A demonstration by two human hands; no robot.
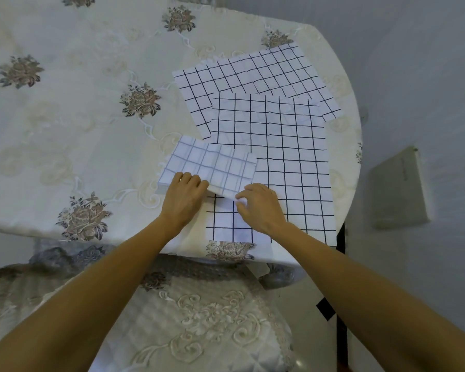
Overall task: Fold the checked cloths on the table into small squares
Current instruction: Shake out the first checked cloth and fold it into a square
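Two white cloths with black checks lie on the table at the right. The far cloth [255, 73] lies flat and tilted. The near cloth [287, 157] overlaps it and reaches the table's front edge. Its near left part is turned over into a folded flap [212, 165] that shows the paler underside. My left hand [181, 200] rests palm down on the flap's near left edge. My right hand [261, 205] pinches the flap's near right corner between thumb and fingers.
The table [65, 116] wears a cream embroidered cover with brown flower patterns. A chair [199, 312] with a similar cover stands under the front edge. A pale box [397, 189] sits on the floor at the right, past the table's rounded corner.
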